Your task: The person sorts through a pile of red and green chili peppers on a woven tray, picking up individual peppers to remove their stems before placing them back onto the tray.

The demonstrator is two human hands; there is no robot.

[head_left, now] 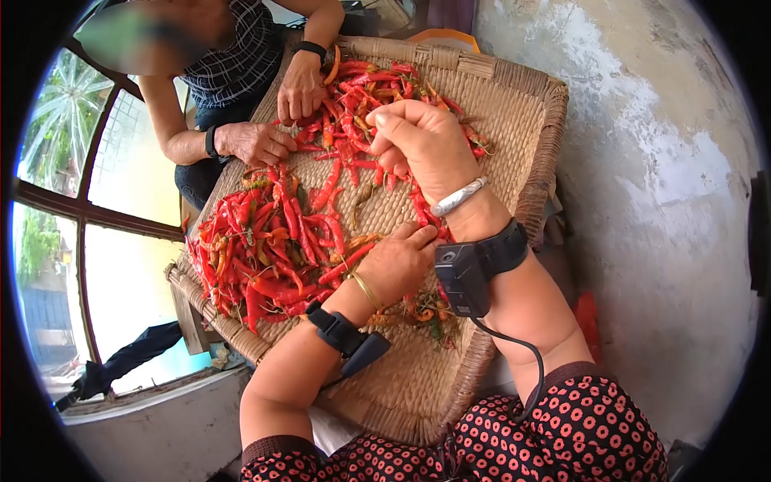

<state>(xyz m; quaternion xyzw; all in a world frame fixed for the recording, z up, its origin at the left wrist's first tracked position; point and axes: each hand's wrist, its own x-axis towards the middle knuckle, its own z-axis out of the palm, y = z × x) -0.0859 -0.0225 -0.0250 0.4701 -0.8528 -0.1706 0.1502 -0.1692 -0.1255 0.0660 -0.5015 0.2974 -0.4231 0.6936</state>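
Note:
A wide woven basket tray (506, 104) holds red chili peppers. My right hand (422, 145) is raised above the peppers, thumb and fingers pinched together; what lies between them, if anything, is too small to make out. Lower down, my left hand (393, 265) rests among the chilies with its fingers curled downward. Red chilies touch its fingertips, but its grip is partly hidden. Left of it lies a big heap of red chili peppers (265, 249). A second group of chili peppers (365, 92) spreads at the far side. Orange and greenish peppers (426, 309) lie nearer me.
Across the tray, a person's two hands (257, 143) work at the peppers' edge. A rough plaster wall (642, 201) stands on the right. At the left are a window (132, 249) and a folded black umbrella (128, 361).

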